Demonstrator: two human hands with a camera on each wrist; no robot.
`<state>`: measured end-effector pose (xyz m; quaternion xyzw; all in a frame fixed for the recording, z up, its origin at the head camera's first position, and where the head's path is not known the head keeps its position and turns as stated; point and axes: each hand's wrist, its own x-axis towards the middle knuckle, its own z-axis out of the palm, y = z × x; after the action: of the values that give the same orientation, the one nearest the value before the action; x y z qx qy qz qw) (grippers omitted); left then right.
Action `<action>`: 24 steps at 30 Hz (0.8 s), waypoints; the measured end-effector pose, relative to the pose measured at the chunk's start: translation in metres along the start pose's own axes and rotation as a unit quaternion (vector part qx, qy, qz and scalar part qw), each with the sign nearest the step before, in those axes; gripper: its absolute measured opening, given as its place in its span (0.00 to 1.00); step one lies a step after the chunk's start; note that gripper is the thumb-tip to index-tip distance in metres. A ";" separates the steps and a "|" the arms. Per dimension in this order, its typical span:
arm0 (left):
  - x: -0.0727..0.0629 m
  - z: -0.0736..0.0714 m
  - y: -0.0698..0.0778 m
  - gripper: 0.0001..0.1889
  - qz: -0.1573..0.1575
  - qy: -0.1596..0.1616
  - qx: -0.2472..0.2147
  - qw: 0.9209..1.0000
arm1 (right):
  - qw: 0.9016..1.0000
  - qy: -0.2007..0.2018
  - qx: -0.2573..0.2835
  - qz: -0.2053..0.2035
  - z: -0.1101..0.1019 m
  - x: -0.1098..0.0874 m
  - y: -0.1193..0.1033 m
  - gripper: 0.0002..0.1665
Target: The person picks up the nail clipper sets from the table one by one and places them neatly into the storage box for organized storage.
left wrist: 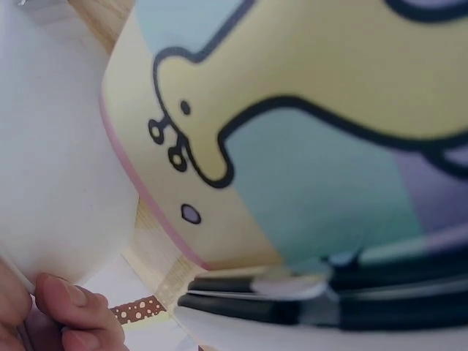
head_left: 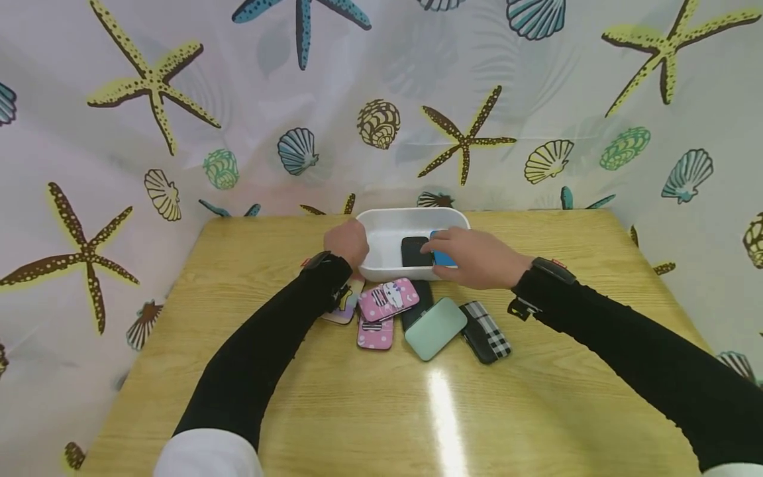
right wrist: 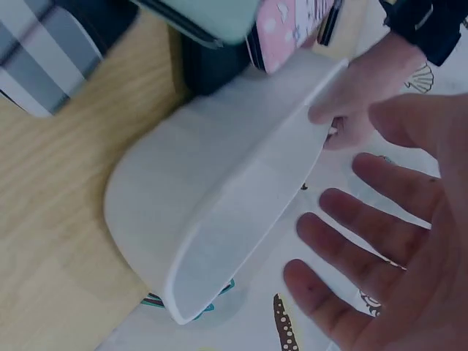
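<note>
A white plastic bin (head_left: 381,273) with rounded corners stands on the table. My left hand (head_left: 348,242) grips its left end, fingers curled at the rim, as the left wrist view shows. Over the bin's right part, my right hand (head_left: 479,255) hovers with fingers spread and holds nothing. Inside the bin lie a small black case (head_left: 415,252) and a blue case (head_left: 444,257), partly covered by the right hand. A pastel case with a yellow cartoon animal (left wrist: 292,146) lies beneath the left wrist.
Before the bin lie a pink cartoon case (head_left: 387,299) on top of another pink one (head_left: 375,336), a black case (head_left: 424,291), a mint green case (head_left: 436,329) and a black plaid case (head_left: 485,332). Behind the wooden table (head_left: 357,411) hangs a seashell-print cloth (head_left: 334,99).
</note>
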<state>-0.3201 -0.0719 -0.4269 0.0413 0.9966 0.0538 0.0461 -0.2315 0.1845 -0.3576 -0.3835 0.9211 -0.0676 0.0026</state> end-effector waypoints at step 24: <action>0.004 0.004 -0.001 0.15 0.003 0.008 0.005 1.000 | 0.975 -0.171 0.108 0.097 0.050 -0.094 -0.003 0.69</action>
<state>-0.3234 -0.0726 -0.4314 0.0444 0.9971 0.0495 0.0374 -0.1603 0.2424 -0.4116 -0.2956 0.9272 -0.0995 0.2076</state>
